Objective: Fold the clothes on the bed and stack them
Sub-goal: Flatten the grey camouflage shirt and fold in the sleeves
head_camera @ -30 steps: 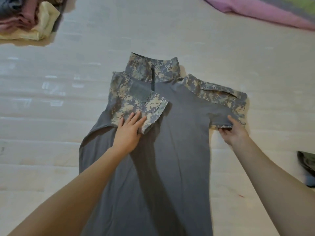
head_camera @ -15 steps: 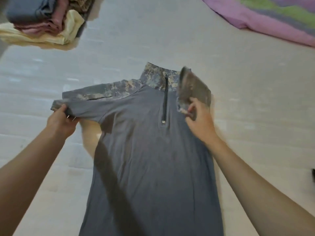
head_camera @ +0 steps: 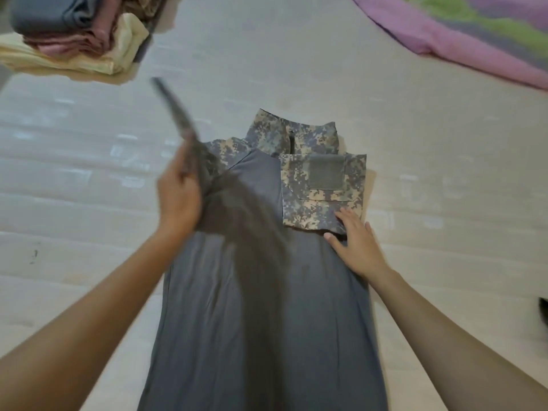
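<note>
Item: grey shirt (head_camera: 267, 307) with camouflage collar (head_camera: 296, 134) and sleeves, lying front up and lengthwise on the bed (head_camera: 444, 203), directly before me. Right-hand sleeve (head_camera: 323, 191): half a second ago it was in the air in my right hand; now it lies folded flat across the chest, its grey patch (head_camera: 326, 172) facing up. Right hand (head_camera: 355, 244): fingers straight, palm down, pressing the sleeve's lower edge against the body of the shirt. Left-hand sleeve (head_camera: 175, 111): half a second ago held out flat to the side; now raised off the bed, blurred with motion, standing up and away from the shoulder. Left hand (head_camera: 178, 200): fingers closed round that sleeve near the shoulder. Status, as I judge it: one sleeve fold done, the second under way; the lengthwise folds of the body remain. Destination: stack of folded clothes (head_camera: 74, 40), far left on the bed, well apart from the shirt. Also present: pink and green blanket (head_camera: 459, 34), far right.
</note>
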